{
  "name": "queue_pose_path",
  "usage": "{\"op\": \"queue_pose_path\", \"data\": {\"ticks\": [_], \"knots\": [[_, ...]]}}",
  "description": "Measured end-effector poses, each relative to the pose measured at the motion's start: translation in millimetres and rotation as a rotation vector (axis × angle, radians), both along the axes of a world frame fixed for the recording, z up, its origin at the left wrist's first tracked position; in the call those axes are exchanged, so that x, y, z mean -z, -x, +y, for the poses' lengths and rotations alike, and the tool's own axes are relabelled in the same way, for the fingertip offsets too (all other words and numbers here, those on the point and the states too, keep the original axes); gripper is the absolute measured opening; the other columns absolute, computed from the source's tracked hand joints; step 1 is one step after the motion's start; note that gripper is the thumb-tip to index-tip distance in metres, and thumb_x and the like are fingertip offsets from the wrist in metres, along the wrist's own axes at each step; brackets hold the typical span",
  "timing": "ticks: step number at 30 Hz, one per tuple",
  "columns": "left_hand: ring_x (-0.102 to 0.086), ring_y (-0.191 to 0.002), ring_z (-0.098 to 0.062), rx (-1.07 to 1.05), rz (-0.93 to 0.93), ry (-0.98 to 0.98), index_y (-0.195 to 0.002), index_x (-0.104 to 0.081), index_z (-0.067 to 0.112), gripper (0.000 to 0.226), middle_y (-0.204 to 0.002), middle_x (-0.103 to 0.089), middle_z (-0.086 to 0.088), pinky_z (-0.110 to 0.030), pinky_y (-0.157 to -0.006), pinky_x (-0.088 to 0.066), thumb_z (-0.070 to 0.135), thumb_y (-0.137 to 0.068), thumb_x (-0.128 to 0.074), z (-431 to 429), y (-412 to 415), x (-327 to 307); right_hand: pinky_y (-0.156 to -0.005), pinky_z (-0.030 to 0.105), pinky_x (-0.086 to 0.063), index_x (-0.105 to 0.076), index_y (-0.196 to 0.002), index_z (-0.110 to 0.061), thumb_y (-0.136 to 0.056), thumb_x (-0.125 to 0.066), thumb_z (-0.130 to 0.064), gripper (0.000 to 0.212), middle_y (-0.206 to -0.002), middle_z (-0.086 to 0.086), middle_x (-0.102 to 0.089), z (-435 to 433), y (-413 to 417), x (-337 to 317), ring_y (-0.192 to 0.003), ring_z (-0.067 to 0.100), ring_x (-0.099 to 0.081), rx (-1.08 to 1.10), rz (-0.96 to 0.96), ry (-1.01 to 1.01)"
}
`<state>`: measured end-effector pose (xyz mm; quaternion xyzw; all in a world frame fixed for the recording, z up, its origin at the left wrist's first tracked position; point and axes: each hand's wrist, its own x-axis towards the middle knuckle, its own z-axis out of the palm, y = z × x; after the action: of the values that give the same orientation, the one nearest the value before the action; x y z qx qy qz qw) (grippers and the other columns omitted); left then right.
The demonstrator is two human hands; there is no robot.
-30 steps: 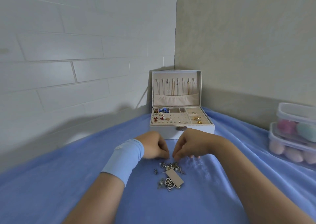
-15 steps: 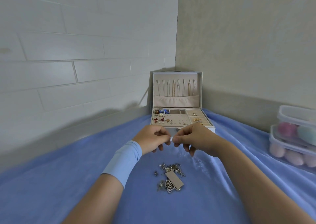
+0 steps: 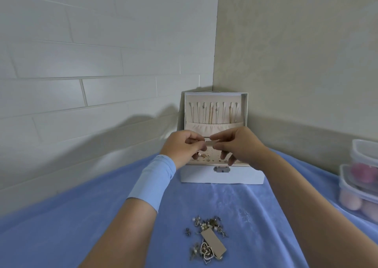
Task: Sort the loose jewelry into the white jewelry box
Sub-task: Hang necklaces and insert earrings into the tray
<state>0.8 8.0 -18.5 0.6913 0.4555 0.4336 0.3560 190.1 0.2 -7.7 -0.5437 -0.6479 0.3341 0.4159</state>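
The piece [image 3: 209, 142] is small and pale, too small to name. It sits right between your two sets of fingertips, long axis running left to right, about level. Your left hand [image 3: 184, 148] pinches one end and your right hand [image 3: 242, 147] pinches the other, fingers curled on both, so neither is nearer: the hold is shared. It hangs in the air over the box [image 3: 221, 176], in line with the stud tray [image 3: 210, 157] in this view, the upright lid [image 3: 245, 108] just behind your knuckles. So the way in is down and a touch forward, not sideways. I judge one hand must let go first, or the piece tips end-down. The pile [image 3: 206, 237] lies well back toward you on the cloth [image 3: 102, 216] — plenty yet to sort.
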Motion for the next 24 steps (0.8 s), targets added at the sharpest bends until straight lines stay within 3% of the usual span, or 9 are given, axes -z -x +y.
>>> {"op": "queue_pose_path", "data": {"ticks": [4,7,9,12,16,20,24], "knots": [[-0.062,-0.056,-0.009,-0.047,-0.022,-0.047,-0.081,-0.073,0.018,0.009,-0.074,-0.074,0.003,-0.02,-0.056,-0.051,0.014,-0.086,-0.068,22.9,-9.2,1.2,-0.042,0.023,-0.049,-0.077,-0.09,-0.005,-0.084,-0.079,-0.004,0.007,-0.07,0.008,-0.072,23.9,-1.7,1.1,-0.047,0.008,-0.063,0.136,-0.107,-0.039],[-0.06,-0.055,-0.007,-0.064,0.005,-0.072,-0.08,-0.074,0.018,0.009,-0.074,-0.073,0.003,-0.018,-0.051,-0.049,0.015,-0.087,-0.068,36.1,-13.7,8.5,-0.037,0.019,-0.041,-0.076,-0.086,-0.008,-0.087,-0.076,-0.007,0.001,-0.057,0.0,-0.065,36.5,-3.7,9.2,-0.036,0.002,-0.053,0.152,-0.188,-0.039],[-0.06,-0.057,-0.008,-0.065,0.058,-0.09,-0.083,-0.074,0.02,0.008,-0.077,-0.073,0.004,-0.017,-0.052,-0.049,0.017,-0.087,-0.067,42.4,-16.2,12.5,-0.039,0.018,-0.042,-0.076,-0.085,-0.012,-0.088,-0.076,-0.01,0.004,-0.053,-0.008,-0.063,43.0,-4.5,13.5,-0.039,0.001,-0.054,0.148,-0.25,-0.073],[-0.062,-0.063,-0.008,-0.066,0.092,-0.072,-0.095,-0.072,0.025,0.009,-0.079,-0.073,0.007,-0.012,-0.051,-0.048,0.022,-0.089,-0.066,46.5,-17.3,14.4,-0.043,0.019,-0.047,-0.075,-0.088,-0.018,-0.087,-0.078,-0.012,0.007,-0.063,-0.009,-0.069,47.0,-1.5,14.2,-0.047,0.004,-0.058,0.122,-0.271,-0.127],[-0.064,-0.059,-0.008,-0.056,0.12,-0.057,-0.084,-0.077,0.025,0.011,-0.078,-0.073,0.008,-0.018,-0.059,-0.05,0.024,-0.087,-0.066,48.9,-15.4,13.6,-0.047,0.013,-0.044,-0.074,-0.092,-0.022,-0.082,-0.083,-0.015,0.015,-0.08,-0.01,-0.072,46.1,4.2,10.1,-0.052,-0.003,-0.057,0.121,-0.255,-0.236],[-0.059,-0.056,-0.01,-0.031,0.026,-0.024,-0.084,-0.076,0.023,0.01,-0.082,-0.074,-0.002,-0.02,-0.051,-0.047,0.018,-0.085,-0.067,46.2,-14.4,12.2,-0.054,0.009,-0.037,-0.076,-0.083,-0.027,-0.083,-0.08,-0.019,0.01,-0.054,-0.032,-0.058,40.0,10.9,2.2,-0.056,-0.01,-0.053,0.119,-0.369,-0.335],[-0.057,-0.056,-0.01,-0.041,-0.054,-0.014,-0.083,-0.075,0.019,0.011,-0.081,-0.075,-0.001,-0.019,-0.048,-0.043,0.015,-0.087,-0.066,43.7,-11.9,12.5,-0.049,0.017,-0.036,-0.078,-0.085,-0.028,-0.087,-0.077,-0.016,0.011,-0.044,-0.016,-0.054,38.7,12.7,3.1,-0.041,0.002,-0.043,0.083,-0.192,-0.303]]}}
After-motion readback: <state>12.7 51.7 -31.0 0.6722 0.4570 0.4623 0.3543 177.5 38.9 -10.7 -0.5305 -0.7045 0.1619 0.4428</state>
